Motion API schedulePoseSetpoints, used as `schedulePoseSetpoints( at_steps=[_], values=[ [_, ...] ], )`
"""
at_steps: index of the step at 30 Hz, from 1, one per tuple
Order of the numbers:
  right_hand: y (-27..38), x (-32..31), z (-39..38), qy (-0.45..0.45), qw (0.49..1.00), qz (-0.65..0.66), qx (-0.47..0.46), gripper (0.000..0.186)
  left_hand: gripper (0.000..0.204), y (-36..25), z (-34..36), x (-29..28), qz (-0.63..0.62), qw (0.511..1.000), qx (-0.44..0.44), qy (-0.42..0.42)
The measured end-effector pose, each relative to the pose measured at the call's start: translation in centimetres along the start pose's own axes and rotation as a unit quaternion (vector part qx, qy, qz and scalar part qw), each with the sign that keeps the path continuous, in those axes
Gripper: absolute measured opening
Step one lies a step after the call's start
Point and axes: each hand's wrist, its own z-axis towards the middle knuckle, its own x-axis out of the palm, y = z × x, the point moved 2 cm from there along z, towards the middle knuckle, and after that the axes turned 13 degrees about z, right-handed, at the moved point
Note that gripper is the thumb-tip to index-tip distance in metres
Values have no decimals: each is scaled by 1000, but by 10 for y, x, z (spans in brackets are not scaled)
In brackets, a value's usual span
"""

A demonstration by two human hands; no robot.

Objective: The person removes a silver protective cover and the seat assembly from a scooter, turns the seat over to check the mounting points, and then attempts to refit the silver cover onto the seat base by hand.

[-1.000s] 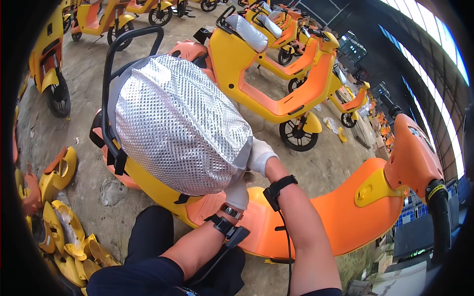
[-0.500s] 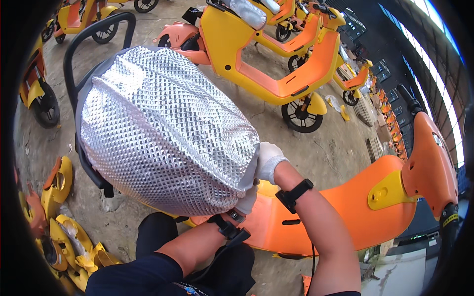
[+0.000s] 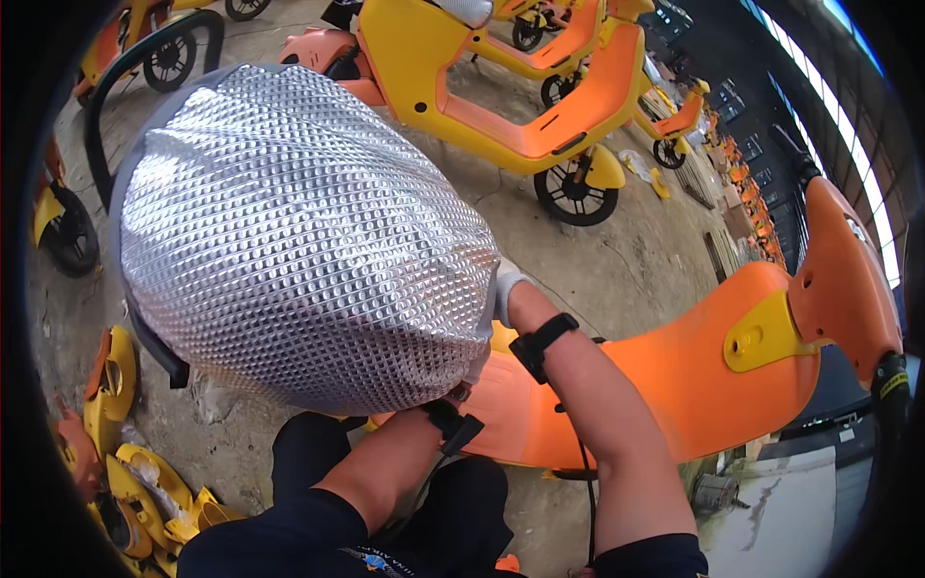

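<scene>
A silver quilted foil seat cover with a grey edge is stretched over the seat of an orange and yellow scooter. My right hand, in a white glove, grips the cover's edge at the seat's front end, on the far side. My left hand, gloved too, grips the same edge on the near side. Only the backs of both hands show; the fingers are largely hidden behind the cover. Both wrists wear black straps.
A black rail curves behind the seat. The scooter's handlebar end rises at right. Another scooter stands beyond, with more behind it. Loose yellow body panels lie on the floor at lower left.
The cover looks fuller and tauter, with its long crease smoothed out. Both hands stay at its front edge, more hidden by it now. My view has shifted slightly.
</scene>
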Motion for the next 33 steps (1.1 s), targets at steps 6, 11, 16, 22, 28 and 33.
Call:
schedulePoseSetpoints(
  at_steps=[6, 11, 16, 22, 28, 33],
  values=[
    [-42, -12, 17, -5, 991, -62, -123, 41, 16, -18, 11, -46, -223, 954, -94, -175],
    [-28, -5, 25, 74, 981, -86, -158, 33, 18, -20, 15, -89, -242, 918, -90, -302],
    [21, 38, -14, -71, 991, 55, -103, 30, 20, -11, -20, -150, -582, 762, -282, 16],
    [77, 75, -86, -138, 954, 259, -59, 20, 38, -6, -44, -209, -604, 754, -243, 85],
    [62, 99, -96, -132, 874, 459, -89, 18, 32, 26, -61, -248, -497, 834, -206, 120],
    [63, 103, -95, -145, 916, 363, -88, 18, 21, 38, -60, -270, -420, 887, -184, 58]
  ],
)
